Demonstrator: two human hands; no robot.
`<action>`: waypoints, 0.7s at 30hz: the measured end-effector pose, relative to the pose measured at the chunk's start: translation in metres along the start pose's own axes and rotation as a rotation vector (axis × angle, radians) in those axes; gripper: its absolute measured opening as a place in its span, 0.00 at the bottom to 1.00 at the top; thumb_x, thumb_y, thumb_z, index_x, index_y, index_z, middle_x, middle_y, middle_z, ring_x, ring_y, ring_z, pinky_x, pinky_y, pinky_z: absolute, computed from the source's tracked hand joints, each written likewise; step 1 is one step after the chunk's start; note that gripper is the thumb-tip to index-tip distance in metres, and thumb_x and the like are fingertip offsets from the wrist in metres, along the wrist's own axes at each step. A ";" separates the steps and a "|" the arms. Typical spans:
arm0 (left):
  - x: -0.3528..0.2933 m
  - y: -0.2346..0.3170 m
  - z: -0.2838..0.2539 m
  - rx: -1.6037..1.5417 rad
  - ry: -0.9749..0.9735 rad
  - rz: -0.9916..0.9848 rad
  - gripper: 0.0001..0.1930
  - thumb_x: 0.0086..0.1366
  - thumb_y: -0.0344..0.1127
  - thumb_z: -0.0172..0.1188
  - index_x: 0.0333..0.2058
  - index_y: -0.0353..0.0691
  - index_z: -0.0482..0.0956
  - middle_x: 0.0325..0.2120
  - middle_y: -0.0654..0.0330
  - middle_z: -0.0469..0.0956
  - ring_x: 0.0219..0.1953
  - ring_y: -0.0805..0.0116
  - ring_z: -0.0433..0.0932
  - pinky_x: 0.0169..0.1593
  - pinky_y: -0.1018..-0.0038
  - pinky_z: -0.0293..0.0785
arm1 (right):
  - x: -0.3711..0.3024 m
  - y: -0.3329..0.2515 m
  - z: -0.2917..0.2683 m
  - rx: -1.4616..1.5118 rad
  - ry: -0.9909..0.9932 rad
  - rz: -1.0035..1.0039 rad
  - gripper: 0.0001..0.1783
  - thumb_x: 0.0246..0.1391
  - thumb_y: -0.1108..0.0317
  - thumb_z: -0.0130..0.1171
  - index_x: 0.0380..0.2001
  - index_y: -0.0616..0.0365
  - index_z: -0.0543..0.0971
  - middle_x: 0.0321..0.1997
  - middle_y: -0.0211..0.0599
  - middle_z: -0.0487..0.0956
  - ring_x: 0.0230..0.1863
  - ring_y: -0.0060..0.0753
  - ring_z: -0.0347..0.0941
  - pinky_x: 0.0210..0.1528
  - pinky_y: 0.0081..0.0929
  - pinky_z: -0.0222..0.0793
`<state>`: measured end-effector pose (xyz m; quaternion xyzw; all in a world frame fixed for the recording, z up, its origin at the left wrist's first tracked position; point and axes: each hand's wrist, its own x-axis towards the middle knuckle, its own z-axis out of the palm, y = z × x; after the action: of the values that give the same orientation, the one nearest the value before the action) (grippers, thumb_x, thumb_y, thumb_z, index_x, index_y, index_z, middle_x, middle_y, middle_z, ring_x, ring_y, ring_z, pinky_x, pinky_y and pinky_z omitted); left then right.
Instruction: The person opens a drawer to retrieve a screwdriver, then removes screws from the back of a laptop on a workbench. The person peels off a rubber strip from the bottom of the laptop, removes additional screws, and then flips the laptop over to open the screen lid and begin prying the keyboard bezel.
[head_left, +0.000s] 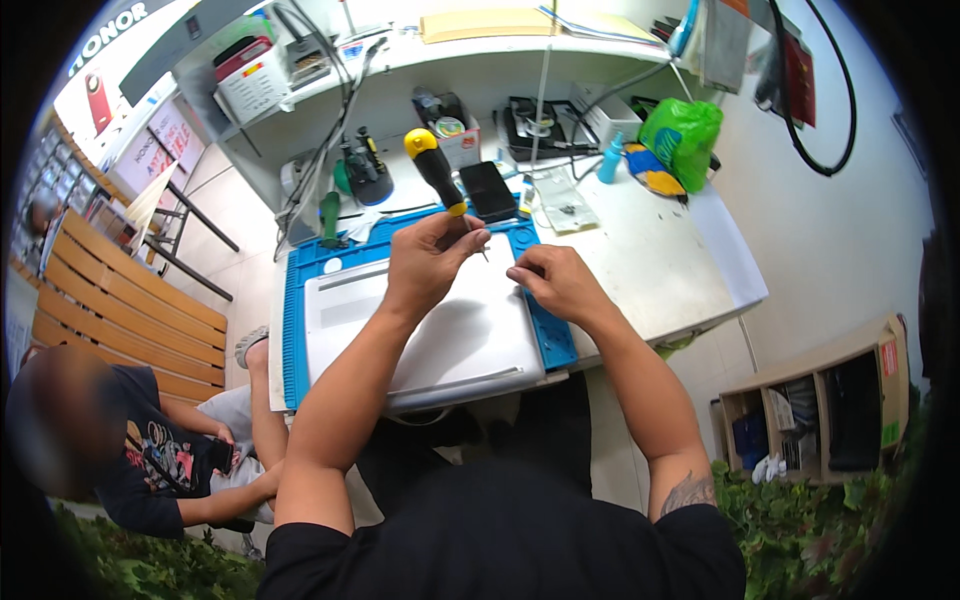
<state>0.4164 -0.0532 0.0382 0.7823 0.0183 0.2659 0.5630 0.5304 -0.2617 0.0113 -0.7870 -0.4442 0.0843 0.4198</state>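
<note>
A white laptop lies closed, its underside with long rubber strips facing up, on a blue repair mat. Over the laptop's far right part, my left hand is closed round a yellow-and-black screwdriver. The handle leans up and to the left, and the thin shaft points down below my fingers. By the laptop's right edge, my right hand is closed in a pinch; anything between its fingertips is too small to make out. Past the mat's far edge lies a black phone.
Behind the mat stand a tool holder and a box of supplies. A blue bottle and a green plastic bag sit at the back right. Cables hang at the left. A seated person is to my left.
</note>
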 end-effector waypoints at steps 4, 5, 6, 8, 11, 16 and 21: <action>-0.025 0.028 -0.074 0.138 0.144 0.116 0.07 0.71 0.23 0.70 0.46 0.28 0.86 0.36 0.56 0.89 0.40 0.71 0.89 0.50 0.77 0.85 | 0.024 -0.006 -0.005 -0.033 0.001 -0.008 0.17 0.75 0.60 0.53 0.35 0.64 0.74 0.34 0.54 0.79 0.40 0.64 0.76 0.46 0.52 0.70; -0.036 0.031 -0.091 0.135 0.187 0.112 0.07 0.71 0.23 0.70 0.46 0.28 0.86 0.36 0.56 0.89 0.40 0.71 0.89 0.50 0.77 0.85 | 0.035 -0.013 -0.003 -0.026 0.008 -0.054 0.16 0.75 0.60 0.52 0.37 0.63 0.74 0.36 0.55 0.79 0.42 0.63 0.75 0.48 0.51 0.70; -0.046 0.033 -0.106 0.133 0.232 0.109 0.08 0.71 0.23 0.71 0.46 0.28 0.86 0.35 0.56 0.89 0.40 0.71 0.89 0.49 0.77 0.85 | 0.048 -0.020 0.001 -0.020 0.014 -0.101 0.15 0.75 0.60 0.52 0.38 0.63 0.74 0.38 0.55 0.79 0.43 0.63 0.75 0.49 0.51 0.70; -0.059 0.030 -0.126 0.174 0.283 0.075 0.07 0.69 0.23 0.73 0.44 0.30 0.87 0.34 0.58 0.89 0.38 0.72 0.89 0.47 0.75 0.85 | 0.082 -0.032 0.014 -0.067 -0.043 -0.170 0.12 0.72 0.63 0.56 0.40 0.63 0.75 0.43 0.51 0.79 0.48 0.59 0.75 0.54 0.49 0.70; -0.080 0.025 -0.143 0.216 0.324 0.028 0.08 0.67 0.23 0.75 0.43 0.30 0.87 0.33 0.58 0.89 0.37 0.73 0.89 0.45 0.75 0.85 | 0.143 -0.044 0.053 -0.196 -0.147 -0.372 0.07 0.66 0.68 0.63 0.39 0.62 0.81 0.44 0.47 0.81 0.51 0.54 0.78 0.56 0.47 0.74; -0.092 0.019 -0.154 0.214 0.339 0.057 0.08 0.66 0.23 0.76 0.42 0.31 0.88 0.33 0.59 0.88 0.36 0.72 0.89 0.43 0.77 0.83 | 0.209 -0.041 0.108 -0.375 -0.320 -0.488 0.05 0.58 0.73 0.68 0.36 0.60 0.90 0.43 0.44 0.85 0.51 0.52 0.82 0.56 0.44 0.78; -0.103 0.016 -0.175 0.224 0.353 0.023 0.08 0.66 0.22 0.75 0.42 0.31 0.88 0.33 0.58 0.89 0.37 0.72 0.89 0.45 0.77 0.84 | 0.222 -0.043 0.123 -0.318 -0.340 -0.439 0.06 0.54 0.73 0.68 0.34 0.60 0.91 0.39 0.50 0.88 0.45 0.57 0.85 0.52 0.48 0.80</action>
<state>0.2469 0.0598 0.0506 0.7815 0.1372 0.4016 0.4572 0.5724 -0.0075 0.0185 -0.7027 -0.6748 0.0516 0.2195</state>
